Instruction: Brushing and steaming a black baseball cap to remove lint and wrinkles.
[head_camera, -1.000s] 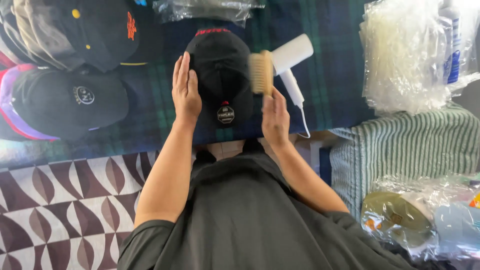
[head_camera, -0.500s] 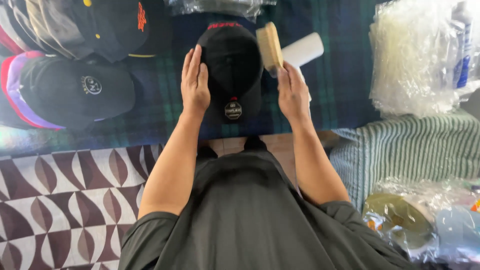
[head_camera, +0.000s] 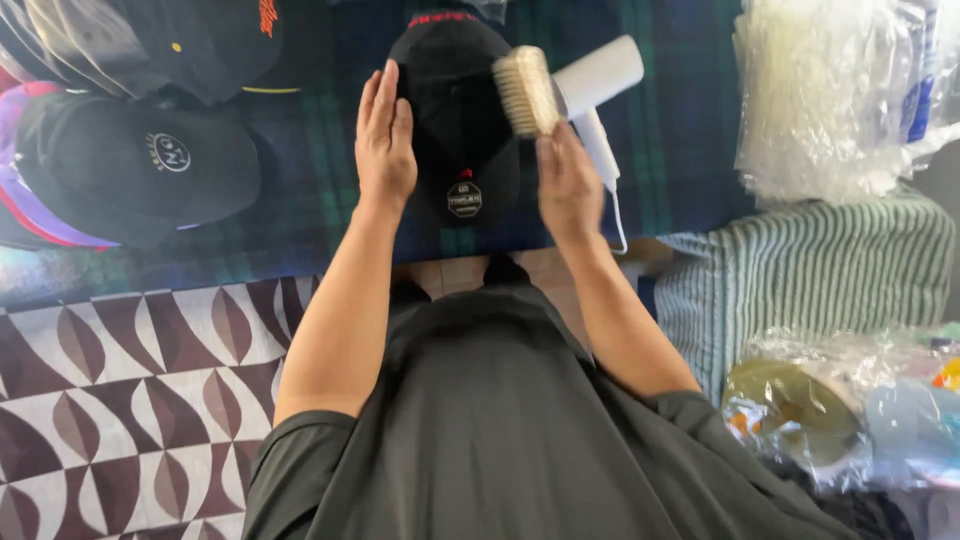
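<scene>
A black cap (head_camera: 455, 110) with a round sticker on its brim lies on a dark plaid cloth (head_camera: 680, 150) in front of me. My left hand (head_camera: 385, 135) rests flat with fingers together against the cap's left side. My right hand (head_camera: 567, 185) grips a wooden brush with pale bristles (head_camera: 525, 90), held at the cap's right side, bristles facing me.
A white handheld appliance (head_camera: 600, 90) lies just right of the cap. Several more black caps (head_camera: 140, 165) are stacked at the left. A pile of clear plastic bags (head_camera: 830, 90) sits at the upper right, a striped green cloth (head_camera: 810, 280) below it. Patterned floor covering (head_camera: 130, 380) lies at lower left.
The brush has shifted along the cap's right side, lifting toward the crown and then coming back a little. My left hand has stayed on the cap's left side.
</scene>
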